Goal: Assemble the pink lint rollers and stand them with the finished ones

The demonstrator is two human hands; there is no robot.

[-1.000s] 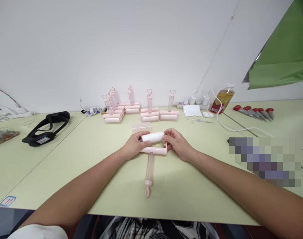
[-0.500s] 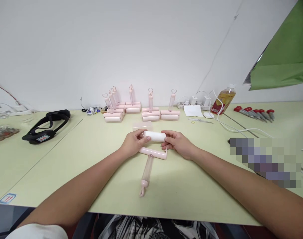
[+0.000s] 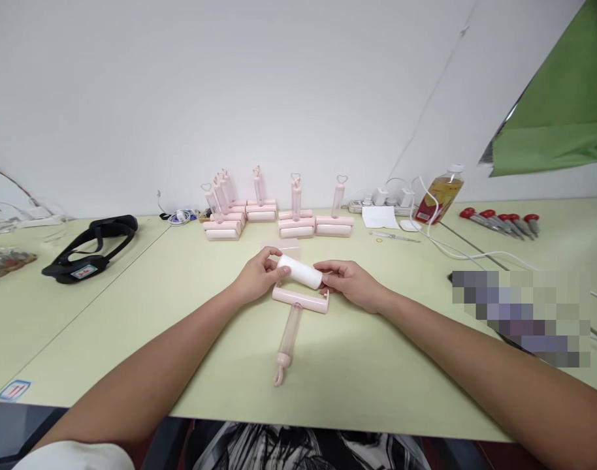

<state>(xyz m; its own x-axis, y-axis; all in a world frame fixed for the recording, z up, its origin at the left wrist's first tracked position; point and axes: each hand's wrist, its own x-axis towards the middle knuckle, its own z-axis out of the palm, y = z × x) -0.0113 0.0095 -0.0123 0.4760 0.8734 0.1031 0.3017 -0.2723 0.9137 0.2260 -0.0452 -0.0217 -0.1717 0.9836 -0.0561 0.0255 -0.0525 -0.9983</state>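
Observation:
Between my two hands is a white lint roll [image 3: 300, 271], tilted with its right end lower. My left hand [image 3: 258, 275] grips its left end, thumb on top. The fingers of my right hand [image 3: 350, 283] close on its right end. Just below lies a pink lint roller frame [image 3: 300, 299] with a clear handle [image 3: 290, 329] and a pink loop toward me. The roll is right above the frame's open side; whether they touch I cannot tell. Behind my left hand a translucent pink cover [image 3: 283, 246] rests on the table.
Several pink lint rollers [image 3: 296, 227] stand along the wall. A black head strap [image 3: 90, 250] lies left. On the right are a drink bottle [image 3: 439, 194], white cables [image 3: 455, 247], a pen-like tool [image 3: 394, 236], a white paper [image 3: 379, 217] and several red-handled screwdrivers [image 3: 501, 222].
The white roll has tilted from nearly level, its right end moving down toward the frame. Both hands keep hold of it, and the right has shifted slightly down.

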